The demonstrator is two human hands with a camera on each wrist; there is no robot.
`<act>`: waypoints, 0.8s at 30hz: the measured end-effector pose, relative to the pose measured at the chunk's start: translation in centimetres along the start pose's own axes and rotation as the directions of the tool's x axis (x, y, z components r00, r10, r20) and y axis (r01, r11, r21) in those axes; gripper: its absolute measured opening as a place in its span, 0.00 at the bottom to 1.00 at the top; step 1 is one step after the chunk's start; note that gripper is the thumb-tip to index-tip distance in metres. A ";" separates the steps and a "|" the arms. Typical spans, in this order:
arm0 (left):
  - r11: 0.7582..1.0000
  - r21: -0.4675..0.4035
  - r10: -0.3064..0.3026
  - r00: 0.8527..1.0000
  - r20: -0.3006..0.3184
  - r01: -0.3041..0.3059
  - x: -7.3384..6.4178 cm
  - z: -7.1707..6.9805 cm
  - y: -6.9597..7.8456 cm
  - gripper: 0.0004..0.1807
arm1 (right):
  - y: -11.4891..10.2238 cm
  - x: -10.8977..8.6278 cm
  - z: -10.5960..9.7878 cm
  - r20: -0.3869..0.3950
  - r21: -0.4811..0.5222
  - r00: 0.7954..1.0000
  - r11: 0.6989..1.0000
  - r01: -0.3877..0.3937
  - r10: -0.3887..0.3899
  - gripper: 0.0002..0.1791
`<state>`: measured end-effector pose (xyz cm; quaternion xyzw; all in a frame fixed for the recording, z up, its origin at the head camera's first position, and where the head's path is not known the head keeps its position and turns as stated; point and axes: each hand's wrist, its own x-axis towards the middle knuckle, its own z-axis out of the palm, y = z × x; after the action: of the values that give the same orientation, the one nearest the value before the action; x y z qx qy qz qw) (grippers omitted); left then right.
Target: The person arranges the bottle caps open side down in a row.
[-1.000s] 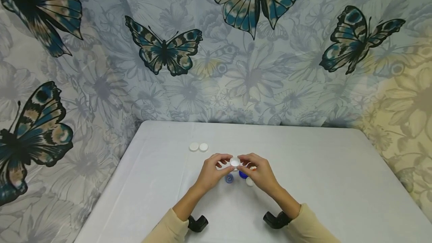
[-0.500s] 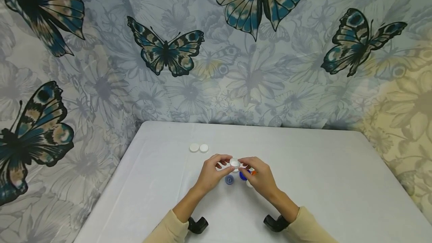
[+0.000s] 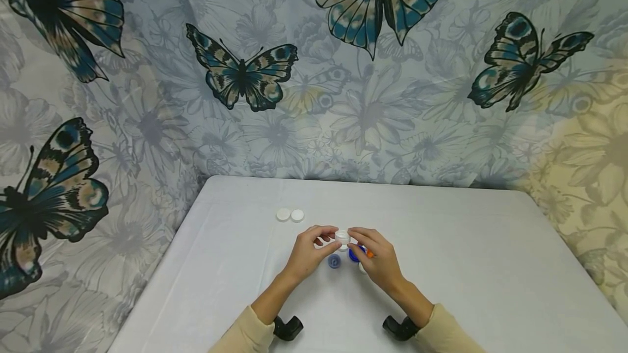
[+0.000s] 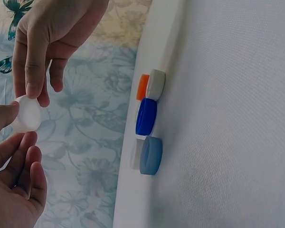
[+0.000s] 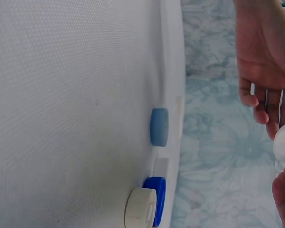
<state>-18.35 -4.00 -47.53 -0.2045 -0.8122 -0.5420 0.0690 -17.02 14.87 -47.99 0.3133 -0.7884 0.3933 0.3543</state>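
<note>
Above the table, both hands hold a small white bottle cap (image 3: 342, 237) between them. My left hand (image 3: 308, 255) pinches its left side with the thumb and fingers. My right hand (image 3: 381, 257) has its thumb and fingertips at the opposite side. In the left wrist view the cap (image 4: 28, 115) stands on edge, with ridges along its rim. Beneath the hands lie a light blue cap (image 3: 334, 261), a dark blue cap (image 3: 354, 254), an orange cap (image 4: 142, 87) and a cream cap (image 5: 140, 208). Another white cap (image 5: 161, 167) lies between the two blue ones.
Two white caps (image 3: 290, 215) lie side by side farther back, left of the hands. A white cloth covers the table (image 3: 466, 255). Behind it hangs a butterfly-patterned backdrop (image 3: 314, 135). Black wrist mounts (image 3: 288, 328) sit below both wrists.
Between the fingers the white cap has tipped, from showing its round hollow face to showing more of its side. My right hand has shifted slightly; the left has barely moved.
</note>
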 end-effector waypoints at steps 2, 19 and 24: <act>1.000 -0.003 -0.005 1.000 0.000 0.005 0.0 0.0 0.0 0.16 | 0.0 0.0 0.0 -0.006 0.008 1.000 1.000 0.001 -0.001 0.23; 0.999 -0.014 -0.033 0.999 -0.028 0.033 0.0 -0.1 -0.1 0.12 | 0.0 -0.4 0.1 0.041 0.098 0.998 0.994 -0.040 0.036 0.21; 0.993 -0.085 -0.077 0.997 -0.004 0.076 -0.1 0.0 -0.1 0.12 | 0.2 -0.7 0.2 0.094 0.087 0.995 0.995 -0.052 0.044 0.23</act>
<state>-18.31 -4.03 -47.70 -0.1740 -0.7953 -0.5792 0.0422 -16.83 14.98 -48.69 0.3275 -0.7929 0.4215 0.2939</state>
